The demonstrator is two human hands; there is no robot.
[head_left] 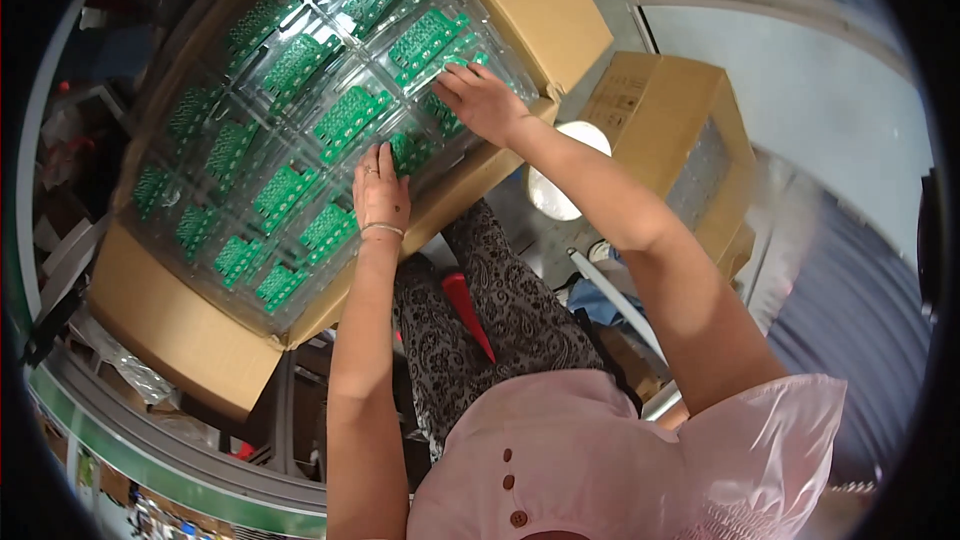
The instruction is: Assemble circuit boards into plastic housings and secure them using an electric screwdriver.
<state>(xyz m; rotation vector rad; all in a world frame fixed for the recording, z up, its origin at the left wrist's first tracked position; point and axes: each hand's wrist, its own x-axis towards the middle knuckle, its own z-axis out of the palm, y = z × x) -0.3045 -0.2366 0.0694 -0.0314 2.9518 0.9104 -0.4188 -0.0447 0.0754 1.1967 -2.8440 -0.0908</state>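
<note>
A clear plastic tray (285, 125) lies in an open cardboard box, with green circuit boards standing tilted in rows in its compartments. My left hand (382, 195) rests at the tray's near side, its fingers stretched out beside a circuit board (408, 153). Farther right, my right hand (482, 102) reaches over the near right compartments. Its fingers are extended and slightly bent, the tips touching or just above a circuit board (440, 112). The right thumb is mostly hidden. Neither hand visibly lifts a board.
Around the tray, the box's flaps (185, 315) are folded outward. To the right stand a round white object (570, 172) and another cardboard box (660, 130). Below the near flap are my patterned trousers (500, 300) with a red strip. A green-edged rail (150, 470) curves along the lower left.
</note>
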